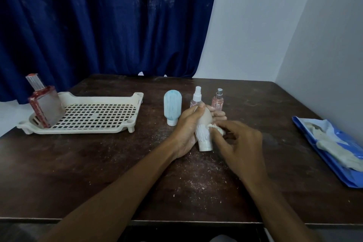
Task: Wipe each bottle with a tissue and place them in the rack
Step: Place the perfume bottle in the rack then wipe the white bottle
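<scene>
One beige bottle [206, 122] is sitting at centre frame, cap toward the near bench [98, 163] edge. The left hand [186, 129] is gripping its body while the right hand [241, 143] is pinching a crumpled tissue [218, 128] against its side. Just behind are standing a blue tube [172, 108], a spray bottle [197, 98] and a pink bottle [217, 102] — a red-trimmed bottle [44, 104] is leaning in the rack [102, 98] at left.

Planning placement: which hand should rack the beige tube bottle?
Left. The left hand grips the beige plastic tube bottle and the cream slotted rack sits to the left; the right hand pinches the white tissue.
</scene>
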Available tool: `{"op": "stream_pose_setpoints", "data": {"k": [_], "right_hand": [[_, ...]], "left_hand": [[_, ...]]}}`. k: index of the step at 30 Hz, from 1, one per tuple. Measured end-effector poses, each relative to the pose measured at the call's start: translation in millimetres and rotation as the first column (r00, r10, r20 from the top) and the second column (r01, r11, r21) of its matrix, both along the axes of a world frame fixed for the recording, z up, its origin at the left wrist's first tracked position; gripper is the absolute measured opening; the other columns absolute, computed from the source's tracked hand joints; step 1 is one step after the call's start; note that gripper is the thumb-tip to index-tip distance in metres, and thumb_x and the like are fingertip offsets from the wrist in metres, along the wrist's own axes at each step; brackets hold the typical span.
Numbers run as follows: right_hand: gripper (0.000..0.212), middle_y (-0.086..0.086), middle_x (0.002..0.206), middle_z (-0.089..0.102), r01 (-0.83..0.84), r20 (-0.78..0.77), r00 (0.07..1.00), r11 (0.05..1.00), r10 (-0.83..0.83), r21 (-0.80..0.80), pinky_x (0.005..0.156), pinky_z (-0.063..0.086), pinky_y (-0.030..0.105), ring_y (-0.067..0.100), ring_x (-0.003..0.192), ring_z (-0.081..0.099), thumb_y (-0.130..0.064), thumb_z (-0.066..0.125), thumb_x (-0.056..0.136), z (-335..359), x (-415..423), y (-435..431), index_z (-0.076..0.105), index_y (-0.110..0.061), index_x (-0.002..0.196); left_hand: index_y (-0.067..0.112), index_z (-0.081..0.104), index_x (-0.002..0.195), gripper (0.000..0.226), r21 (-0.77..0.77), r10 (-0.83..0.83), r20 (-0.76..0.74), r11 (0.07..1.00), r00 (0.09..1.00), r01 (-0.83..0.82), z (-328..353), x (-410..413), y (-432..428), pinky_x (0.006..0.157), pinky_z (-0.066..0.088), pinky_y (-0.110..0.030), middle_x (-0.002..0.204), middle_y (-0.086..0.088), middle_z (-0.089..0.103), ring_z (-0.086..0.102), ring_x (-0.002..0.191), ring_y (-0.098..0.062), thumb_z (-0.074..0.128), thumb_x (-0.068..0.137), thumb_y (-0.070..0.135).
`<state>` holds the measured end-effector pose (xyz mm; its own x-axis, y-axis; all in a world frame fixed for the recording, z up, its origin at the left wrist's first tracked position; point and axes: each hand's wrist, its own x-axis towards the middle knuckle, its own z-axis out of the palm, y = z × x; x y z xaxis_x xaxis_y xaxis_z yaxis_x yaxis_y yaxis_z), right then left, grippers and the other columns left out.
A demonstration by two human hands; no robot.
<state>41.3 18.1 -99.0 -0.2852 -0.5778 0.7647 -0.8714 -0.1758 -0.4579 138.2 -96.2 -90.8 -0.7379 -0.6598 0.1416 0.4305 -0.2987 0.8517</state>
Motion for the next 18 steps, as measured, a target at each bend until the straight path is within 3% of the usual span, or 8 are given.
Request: {"op": "stream_pose_setpoints", "data": {"k": [9,14,18], "right_hand": [[0.01,-0.008,0.084,0.073,0.055,0.047,0.997,0.998,-0.056,0.027,0.066,0.054,0.027,0.003,0.073,0.065,-0.015,0.075,0.086,-2.9,-2.9,-1.7,0.077,-0.015,0.096],[0.014,-0.003,0.089,0.074,-0.004,-0.016,1.0,1.0,0.004,-0.006,0.07,0.055,0.022,0.004,0.076,0.066,-0.013,0.078,0.084,-3.4,1.5,2.1,0.078,-0.013,0.099],[0.014,0.0,0.085,0.075,0.054,-0.034,0.998,0.998,-0.053,0.023,0.067,0.053,0.021,0.008,0.07,0.066,-0.012,0.078,0.083,-5.4,-0.7,2.5,0.078,-0.011,0.097]], "left_hand": [[0.001,0.056,0.106,0.029,-0.02,-0.001,0.0,1.0,1.0,0.001,-0.9,-1.2,1.7,0.091,0.056,-0.043,0.109,-0.021,0.07,0.07,0.101,-0.029,0.041,0.106,0.026],[0.002,0.054,0.108,0.029,0.007,0.01,-0.024,1.0,1.0,-0.009,-0.4,-0.1,-0.3,0.089,0.057,-0.044,0.102,-0.017,0.072,0.072,0.098,-0.028,0.036,0.107,0.025],[0.002,0.053,0.109,0.028,0.011,0.01,-0.015,1.0,1.0,-0.01,-1.0,-1.1,1.2,0.091,0.056,-0.041,0.102,-0.02,0.071,0.072,0.096,-0.029,0.037,0.108,0.025]]}}
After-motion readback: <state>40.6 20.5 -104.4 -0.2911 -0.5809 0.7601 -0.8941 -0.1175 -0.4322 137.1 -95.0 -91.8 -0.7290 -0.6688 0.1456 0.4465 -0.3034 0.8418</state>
